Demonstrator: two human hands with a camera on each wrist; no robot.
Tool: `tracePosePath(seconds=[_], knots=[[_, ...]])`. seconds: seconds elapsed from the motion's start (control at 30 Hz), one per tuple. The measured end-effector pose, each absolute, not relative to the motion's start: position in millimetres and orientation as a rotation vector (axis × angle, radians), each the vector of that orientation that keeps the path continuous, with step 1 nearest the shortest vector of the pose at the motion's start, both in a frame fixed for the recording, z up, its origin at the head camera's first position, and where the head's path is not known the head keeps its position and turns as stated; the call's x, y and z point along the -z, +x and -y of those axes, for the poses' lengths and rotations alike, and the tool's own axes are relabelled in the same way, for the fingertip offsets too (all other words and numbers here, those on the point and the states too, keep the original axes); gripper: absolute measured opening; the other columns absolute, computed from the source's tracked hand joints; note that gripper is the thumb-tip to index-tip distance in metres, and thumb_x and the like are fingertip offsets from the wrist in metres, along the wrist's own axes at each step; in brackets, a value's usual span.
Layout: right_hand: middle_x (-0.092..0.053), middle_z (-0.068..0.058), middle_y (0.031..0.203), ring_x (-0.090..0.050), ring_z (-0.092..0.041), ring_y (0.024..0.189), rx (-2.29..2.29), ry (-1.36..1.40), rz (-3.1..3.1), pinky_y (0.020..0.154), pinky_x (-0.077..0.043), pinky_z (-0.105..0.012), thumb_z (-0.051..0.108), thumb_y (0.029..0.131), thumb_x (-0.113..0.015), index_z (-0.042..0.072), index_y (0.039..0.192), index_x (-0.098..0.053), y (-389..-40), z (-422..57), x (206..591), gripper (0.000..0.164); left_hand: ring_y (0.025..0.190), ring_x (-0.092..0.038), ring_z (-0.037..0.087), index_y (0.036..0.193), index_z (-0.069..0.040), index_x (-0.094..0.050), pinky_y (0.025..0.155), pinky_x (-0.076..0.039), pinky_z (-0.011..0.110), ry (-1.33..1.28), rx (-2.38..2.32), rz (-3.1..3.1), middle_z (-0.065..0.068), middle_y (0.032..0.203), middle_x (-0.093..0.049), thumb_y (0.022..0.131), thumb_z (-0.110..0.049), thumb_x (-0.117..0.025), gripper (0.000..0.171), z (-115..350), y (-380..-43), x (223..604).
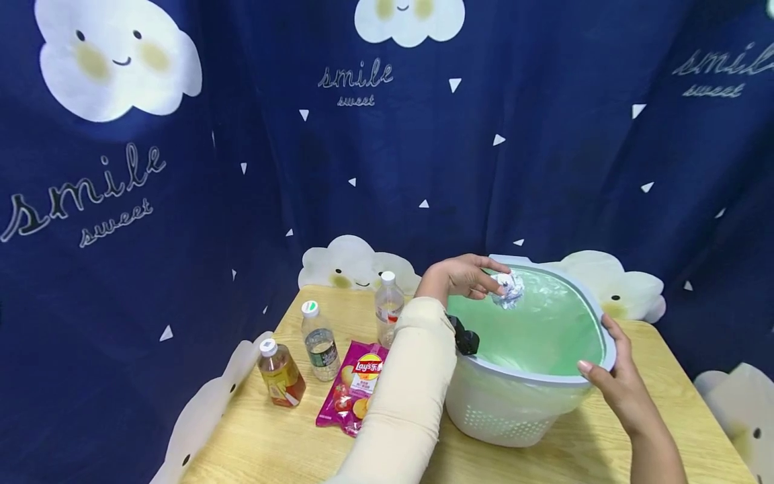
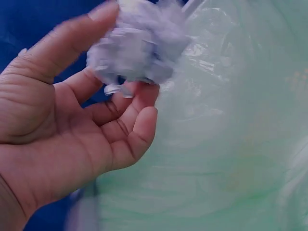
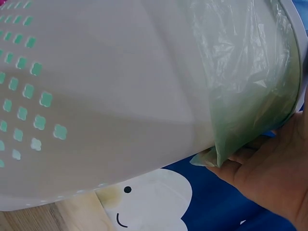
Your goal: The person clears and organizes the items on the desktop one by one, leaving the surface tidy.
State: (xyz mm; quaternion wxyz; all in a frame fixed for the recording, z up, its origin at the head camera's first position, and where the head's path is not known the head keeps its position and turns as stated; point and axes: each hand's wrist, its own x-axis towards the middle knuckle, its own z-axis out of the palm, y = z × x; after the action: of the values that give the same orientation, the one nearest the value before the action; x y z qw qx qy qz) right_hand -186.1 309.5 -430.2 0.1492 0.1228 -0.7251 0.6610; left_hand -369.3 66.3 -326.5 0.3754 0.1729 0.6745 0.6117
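Observation:
My left hand (image 1: pixel 464 277) pinches a crumpled white paper ball (image 1: pixel 508 290) between thumb and fingers, over the mouth of a white trash bin (image 1: pixel 514 410). In the left wrist view the paper ball (image 2: pixel 139 45) sits at the fingertips, with the green bag behind it. A green plastic liner bag (image 1: pixel 538 329) covers the bin's inside and folds over its rim. At the bin's right side my right hand (image 1: pixel 623 383) grips the rim, thumb toward the inside. The right wrist view shows its fingers (image 3: pixel 231 168) beneath the overhanging edge of the bag.
On the wooden table (image 1: pixel 254 444) left of the bin stand a bottle of amber drink (image 1: pixel 281 376), a clear water bottle (image 1: pixel 321 346) and another clear bottle (image 1: pixel 389 309). A purple Lay's chip bag (image 1: pixel 351 393) lies partly behind the left forearm. A dark blue curtain (image 1: pixel 393 154) hangs behind.

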Motion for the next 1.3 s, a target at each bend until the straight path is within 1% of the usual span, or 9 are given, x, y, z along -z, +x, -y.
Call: tracePosePath(seconds=[0.1,0.17,0.23,0.4,0.6,0.7,0.93,1.13,1.3], knots=[[-0.014,-0.019,0.140,-0.039,-0.007,0.108,-1.893,0.342,2.097,0.080,-0.037,-0.009,-0.005,0.085,-0.049,0.020,0.149,-0.008,-185,-309,431,0.080,0.090,-0.059,0.017,0.125,-0.013,-0.058,0.089,-0.042,0.043,0.562,-1.592,-1.799,0.005,0.105,-0.064,0.078,0.001,-0.072,0.050,-57,-365,315],[-0.012,-0.020,0.140,-0.038,-0.008,0.109,-1.875,0.335,2.126,0.081,-0.037,-0.008,-0.003,0.086,-0.049,0.020,0.149,-0.006,-186,-309,429,0.080,0.097,-0.059,0.017,0.127,-0.013,-0.057,0.094,-0.038,0.048,0.643,-1.621,-1.840,0.006,0.111,-0.062,0.079,-0.002,-0.072,0.051,-49,-361,307],[-0.010,-0.022,0.141,-0.037,-0.010,0.111,-1.868,0.328,2.145,0.081,-0.036,-0.008,-0.001,0.086,-0.049,0.021,0.149,-0.006,-186,-308,427,0.080,0.098,-0.059,0.017,0.125,-0.015,-0.058,0.093,-0.039,0.047,0.705,-1.629,-1.888,0.006,0.114,-0.061,0.079,-0.003,-0.073,0.050,-42,-358,301],[-0.008,-0.022,0.141,-0.034,-0.012,0.113,-1.865,0.333,2.152,0.081,-0.035,-0.008,0.000,0.087,-0.049,0.021,0.149,-0.005,-187,-309,424,0.079,0.096,-0.060,0.015,0.122,-0.018,-0.060,0.086,-0.045,0.040,0.804,-1.564,-1.991,0.008,0.117,-0.059,0.078,-0.008,-0.075,0.048,-30,-350,294],[-0.005,-0.023,0.143,-0.032,-0.014,0.115,-1.852,0.348,2.169,0.081,-0.034,-0.008,-0.001,0.086,-0.049,0.020,0.149,-0.005,-189,-308,425,0.080,0.097,-0.060,0.017,0.123,-0.012,-0.059,0.081,-0.047,0.031,0.903,-1.605,-2.099,0.012,0.116,-0.059,0.077,-0.007,-0.075,0.049,-15,-336,298],[-0.004,-0.024,0.144,-0.031,-0.015,0.116,-1.847,0.340,2.179,0.081,-0.034,-0.009,0.000,0.086,-0.049,0.021,0.149,-0.004,-189,-307,426,0.080,0.095,-0.061,0.020,0.123,-0.010,-0.059,0.081,-0.048,0.029,0.935,-1.646,-2.109,0.008,0.110,-0.061,0.077,-0.005,-0.075,0.048,-8,-327,302],[-0.006,-0.024,0.143,-0.032,-0.014,0.115,-1.844,0.323,2.168,0.081,-0.034,-0.009,0.000,0.087,-0.048,0.021,0.149,-0.004,-188,-308,426,0.079,0.091,-0.059,0.020,0.119,-0.010,-0.060,0.076,-0.049,0.028,0.970,-1.698,-2.234,0.004,0.107,-0.061,0.076,-0.008,-0.076,0.046,1,-302,318],[-0.007,-0.022,0.142,-0.032,-0.017,0.115,-1.853,0.332,2.143,0.081,-0.034,-0.009,-0.001,0.087,-0.048,0.020,0.149,-0.005,-187,-308,427,0.079,0.094,-0.057,0.019,0.119,-0.012,-0.061,0.077,-0.048,0.029,0.939,-1.762,-2.301,0.002,0.107,-0.060,0.076,-0.010,-0.077,0.046,9,-284,332],[-0.007,-0.020,0.143,-0.032,-0.016,0.115,-1.845,0.331,2.148,0.081,-0.034,-0.009,-0.002,0.087,-0.048,0.020,0.149,-0.005,-186,-308,427,0.079,0.098,-0.055,0.022,0.119,-0.010,-0.061,0.081,-0.047,0.036,0.894,-1.871,-2.272,0.004,0.111,-0.060,0.076,-0.008,-0.076,0.046,12,-273,339]])
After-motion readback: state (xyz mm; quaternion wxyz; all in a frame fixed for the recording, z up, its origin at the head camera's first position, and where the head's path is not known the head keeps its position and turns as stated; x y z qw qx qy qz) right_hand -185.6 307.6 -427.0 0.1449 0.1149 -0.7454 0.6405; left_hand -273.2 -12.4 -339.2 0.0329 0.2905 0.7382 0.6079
